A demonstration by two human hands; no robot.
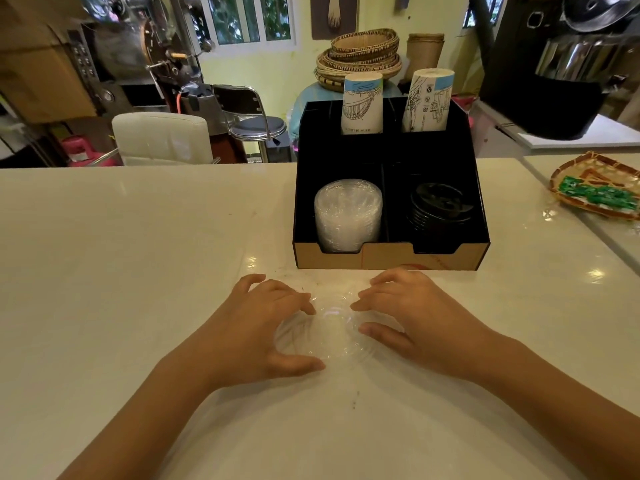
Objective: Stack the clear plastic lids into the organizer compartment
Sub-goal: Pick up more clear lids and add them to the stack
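Observation:
A small pile of clear plastic lids (329,332) lies on the white counter just in front of me. My left hand (258,329) curls around its left side and my right hand (412,317) around its right side, fingertips touching the rims. Behind them stands a black organizer (391,259) with a tan front wall. Its front left compartment holds a tall stack of clear lids (348,216). Its front right compartment holds a stack of black lids (440,207).
Two stacks of printed paper cups (362,103) (427,100) stand in the organizer's back compartments. A woven tray with green packets (597,190) lies at the right on the counter. A dark coffee machine (561,67) looms at the upper right. Chairs stand beyond the counter's far edge.

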